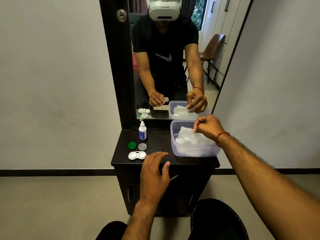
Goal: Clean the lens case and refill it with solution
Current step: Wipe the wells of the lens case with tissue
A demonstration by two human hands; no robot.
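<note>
The white lens case (137,155) lies open near the front left of the dark cabinet top (159,144), both wells uncovered. Its green cap (132,145) and clear cap (142,146) rest just behind it. A small white solution bottle (142,131) with a blue label stands upright further back. My right hand (208,126) pinches a white tissue (186,132) inside the clear plastic box (195,152) at the right. My left hand (155,172) hovers over the cabinet's front edge, fingers spread, holding nothing, just right of the lens case.
A tall mirror (166,58) rises behind the cabinet and reflects the person, the bottle and the box. Grey walls flank it. A black round bin (218,220) stands on the floor at the lower right.
</note>
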